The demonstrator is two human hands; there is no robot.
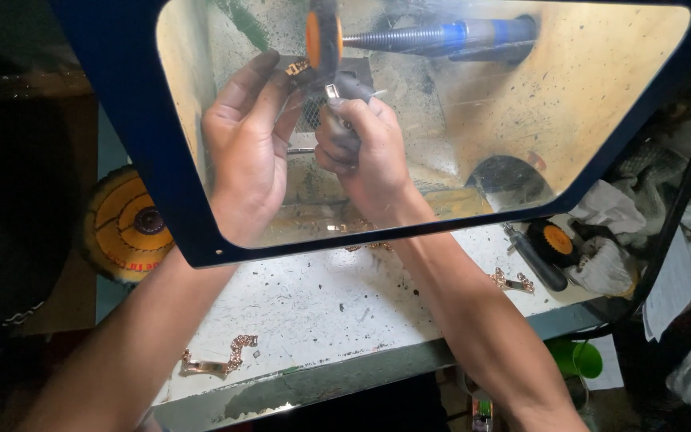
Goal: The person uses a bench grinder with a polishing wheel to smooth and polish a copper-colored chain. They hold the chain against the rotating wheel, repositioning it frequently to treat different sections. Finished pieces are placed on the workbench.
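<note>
The piece point(297, 69) I'm working is small, coppery and chain-like, held up against the orange-hubbed wheel point(324, 36) behind the blue-framed shield point(153, 160). My fingers cover most of it and the scratched pane blurs the rest, so I can't make out its shape. My left hand point(245, 144) pinches it between thumb and fingertips. My right hand point(361, 148) is curled tight around a dark holder point(341, 120) just under the wheel.
</note>
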